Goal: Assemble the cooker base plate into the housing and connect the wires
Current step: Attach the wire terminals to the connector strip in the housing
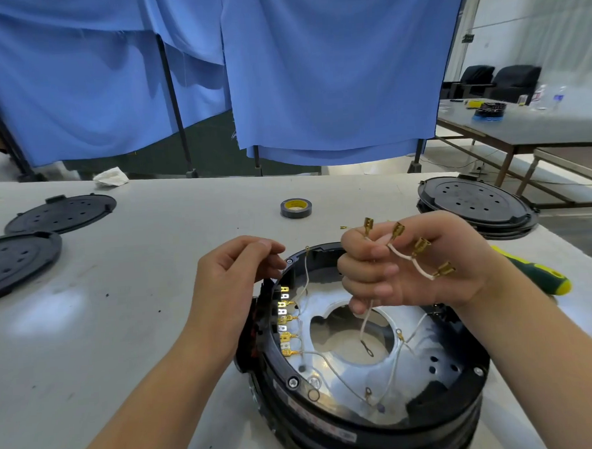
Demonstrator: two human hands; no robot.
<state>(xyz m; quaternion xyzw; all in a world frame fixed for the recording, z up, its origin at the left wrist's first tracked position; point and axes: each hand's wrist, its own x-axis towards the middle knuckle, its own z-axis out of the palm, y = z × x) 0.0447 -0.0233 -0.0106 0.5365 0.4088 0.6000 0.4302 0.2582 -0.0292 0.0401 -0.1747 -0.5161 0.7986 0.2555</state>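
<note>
The housing (pixel 366 423) rim's near edge is cut off below

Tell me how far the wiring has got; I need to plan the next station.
Done: several brass terminals sit plugged along the housing left wall. In hand: the right hand grips loose white wires with four unconnected connectors; the left hand touches the rim. Left: connecting those and the loose ring-ended leads inside.

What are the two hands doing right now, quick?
Left hand: fingers curled at the rim of the round black cooker housing; cannot tell if it holds anything.
Right hand: grips white wires with brass terminals.
</note>
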